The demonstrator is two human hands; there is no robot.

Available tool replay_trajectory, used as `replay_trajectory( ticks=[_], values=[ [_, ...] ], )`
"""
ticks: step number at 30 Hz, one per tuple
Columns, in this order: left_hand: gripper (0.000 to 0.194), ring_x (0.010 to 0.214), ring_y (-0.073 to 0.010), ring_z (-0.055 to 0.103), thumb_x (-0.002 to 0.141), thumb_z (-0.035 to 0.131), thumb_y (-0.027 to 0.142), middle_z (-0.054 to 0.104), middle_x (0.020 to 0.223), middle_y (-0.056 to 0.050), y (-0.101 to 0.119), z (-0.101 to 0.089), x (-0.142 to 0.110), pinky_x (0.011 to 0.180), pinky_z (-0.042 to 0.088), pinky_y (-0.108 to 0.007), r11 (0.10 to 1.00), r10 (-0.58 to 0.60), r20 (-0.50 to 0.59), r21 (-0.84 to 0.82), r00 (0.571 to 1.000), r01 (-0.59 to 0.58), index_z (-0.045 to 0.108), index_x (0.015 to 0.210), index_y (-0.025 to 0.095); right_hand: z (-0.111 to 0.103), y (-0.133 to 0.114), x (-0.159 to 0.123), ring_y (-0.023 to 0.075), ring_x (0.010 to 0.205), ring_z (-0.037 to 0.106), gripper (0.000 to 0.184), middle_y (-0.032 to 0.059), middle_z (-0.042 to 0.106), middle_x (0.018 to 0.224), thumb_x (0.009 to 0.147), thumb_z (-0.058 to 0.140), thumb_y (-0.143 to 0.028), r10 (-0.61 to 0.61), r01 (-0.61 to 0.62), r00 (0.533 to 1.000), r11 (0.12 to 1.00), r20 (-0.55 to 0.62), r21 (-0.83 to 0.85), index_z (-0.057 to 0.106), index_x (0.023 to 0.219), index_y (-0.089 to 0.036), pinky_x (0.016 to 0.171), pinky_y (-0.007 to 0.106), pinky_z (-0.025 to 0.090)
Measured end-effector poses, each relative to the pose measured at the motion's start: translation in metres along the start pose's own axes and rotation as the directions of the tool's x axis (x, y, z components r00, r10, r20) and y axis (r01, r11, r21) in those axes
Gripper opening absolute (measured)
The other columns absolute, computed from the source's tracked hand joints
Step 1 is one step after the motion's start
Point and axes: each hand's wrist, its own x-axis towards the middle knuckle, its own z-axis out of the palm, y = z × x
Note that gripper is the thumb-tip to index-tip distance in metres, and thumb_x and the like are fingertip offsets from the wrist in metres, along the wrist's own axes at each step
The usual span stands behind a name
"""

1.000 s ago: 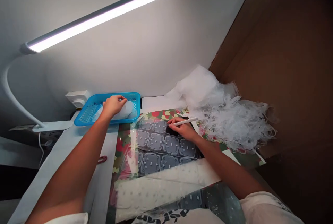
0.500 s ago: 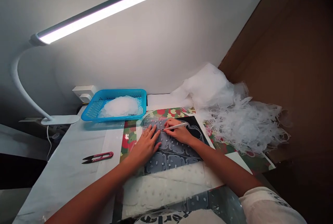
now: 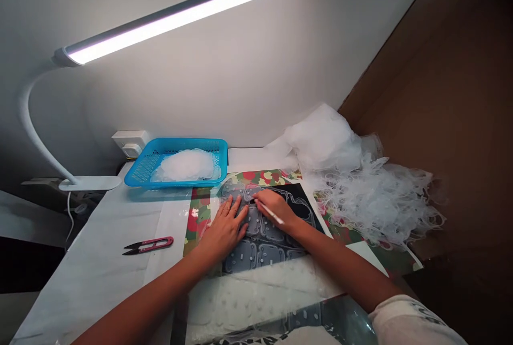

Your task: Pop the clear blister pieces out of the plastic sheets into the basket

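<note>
My left hand (image 3: 225, 223) lies flat with fingers spread on a clear moulded sheet (image 3: 240, 257). Rows of rounded, nearly square pieces with small raised bumps show in this sheet. Just to the right, my right hand (image 3: 276, 209) is closed round a slim white pen-shaped tool (image 3: 271, 213). The tool slants across the hand, and its tip is near a piece in the sheet's upper rows; whether it touches is too small to tell. Beneath the sheet's upper right part shows a black panel (image 3: 300, 193), with a loose outline of clear trim over it.
A blue basket (image 3: 135, 178) holding a pile of translucent pieces (image 3: 188, 164) stands at the back left. Red-handled thread snips (image 3: 148, 245) lie on the left. Stringy clear scraps (image 3: 377, 201) are heaped at right beside a cardboard wall (image 3: 449, 131). A lamp (image 3: 192, 14) hangs overhead.
My left hand has come from the basket to the sheet and rests flat there. My right hand still holds the white tool, now tilted differently, its back end pointing down towards the wrist.
</note>
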Motion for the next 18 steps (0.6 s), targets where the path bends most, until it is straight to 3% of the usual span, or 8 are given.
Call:
replay_trajectory(
  ticks=[2, 4, 6, 7, 9, 11, 14, 18],
  values=[
    [0.043, 0.142, -0.0366, 0.032, 0.095, 0.048, 0.031, 0.038, 0.152, -0.018, 0.001, -0.001, -0.001, 0.111, 0.034, -0.052, 1.000, 0.000, 0.009, 0.000, 1.000, 0.000, 0.052, 0.136, 0.016, -0.017, 0.016, 0.002, 0.0195, 0.081, 0.061, 0.016, 0.0051, 0.071, 0.090, 0.089, 0.048, -0.027, 0.175, -0.169, 0.967, 0.984, -0.187, 0.047, 0.062, 0.083, -0.021, 0.076, 0.031, 0.046],
    [0.042, 0.140, -0.0365, 0.034, 0.095, 0.049, 0.031, 0.041, 0.150, -0.019, 0.001, -0.005, 0.000, 0.109, 0.035, -0.053, 1.000, -0.013, 0.024, -0.027, 1.000, 0.013, 0.053, 0.134, 0.016, -0.039, 0.033, 0.003, 0.0184, 0.073, 0.060, 0.017, 0.0043, 0.072, 0.084, 0.085, 0.053, -0.033, 0.358, -0.336, 0.849, 0.933, -0.387, 0.126, 0.060, 0.074, -0.021, 0.069, 0.030, 0.045],
    [0.038, 0.138, -0.0360, 0.038, 0.094, 0.049, 0.032, 0.046, 0.146, -0.019, 0.000, -0.013, 0.007, 0.108, 0.036, -0.054, 0.992, -0.039, 0.037, -0.116, 0.999, 0.043, 0.059, 0.127, 0.016, -0.059, 0.044, 0.003, 0.0178, 0.067, 0.058, 0.024, 0.0031, 0.070, 0.073, 0.079, 0.059, -0.040, 0.460, -0.401, 0.770, 0.888, -0.442, 0.226, 0.056, 0.065, -0.021, 0.065, 0.029, 0.043],
    [0.034, 0.136, -0.0353, 0.040, 0.094, 0.049, 0.034, 0.049, 0.144, -0.018, -0.001, -0.018, 0.014, 0.108, 0.036, -0.054, 0.978, -0.060, 0.041, -0.199, 0.997, 0.067, 0.063, 0.120, 0.016, -0.064, 0.045, 0.002, 0.0177, 0.066, 0.057, 0.026, 0.0024, 0.069, 0.070, 0.077, 0.061, -0.042, 0.483, -0.399, 0.765, 0.875, -0.426, 0.274, 0.055, 0.063, -0.021, 0.064, 0.029, 0.043],
    [0.034, 0.130, -0.0340, 0.046, 0.093, 0.049, 0.041, 0.057, 0.135, -0.016, -0.005, -0.028, 0.034, 0.108, 0.036, -0.052, 0.867, -0.159, 0.079, -0.466, 0.984, 0.178, 0.068, 0.105, 0.016, -0.068, 0.036, -0.001, 0.0180, 0.069, 0.059, 0.028, 0.0020, 0.069, 0.071, 0.077, 0.063, -0.044, 0.470, -0.350, 0.808, 0.868, -0.355, 0.352, 0.055, 0.063, -0.021, 0.068, 0.029, 0.045],
    [0.048, 0.114, -0.0312, 0.058, 0.095, 0.040, 0.051, 0.068, 0.116, -0.016, -0.008, -0.036, 0.057, 0.100, 0.043, -0.048, 0.663, -0.251, 0.174, -0.685, 0.952, 0.300, 0.069, 0.095, 0.014, -0.061, 0.017, -0.003, 0.0186, 0.077, 0.062, 0.024, 0.0031, 0.073, 0.083, 0.080, 0.062, -0.042, 0.413, -0.290, 0.864, 0.876, -0.289, 0.385, 0.057, 0.068, -0.021, 0.076, 0.030, 0.046],
    [0.068, 0.082, -0.0247, 0.068, 0.096, 0.023, 0.061, 0.073, 0.087, -0.014, -0.010, -0.034, 0.087, 0.077, 0.054, -0.038, 0.351, -0.239, 0.364, -0.832, 0.900, 0.429, 0.069, 0.094, 0.010, -0.048, -0.012, -0.002, 0.0200, 0.084, 0.064, 0.020, 0.0044, 0.074, 0.095, 0.082, 0.062, -0.036, 0.323, -0.259, 0.942, 0.878, -0.097, 0.403, 0.059, 0.070, -0.021, 0.081, 0.034, 0.046],
    [0.046, 0.075, -0.0210, 0.069, 0.077, 0.067, 0.053, 0.073, 0.085, -0.008, -0.008, -0.015, 0.097, 0.068, 0.054, -0.031, 0.048, -0.209, 0.435, -0.890, 0.876, 0.453, 0.067, 0.099, 0.013, -0.040, -0.017, 0.011, 0.0226, 0.097, 0.064, 0.025, 0.0060, 0.073, 0.101, 0.078, 0.067, -0.037, 0.338, -0.298, 0.941, 0.774, 0.034, 0.558, 0.053, 0.065, -0.021, 0.087, 0.036, 0.046]
  ],
)
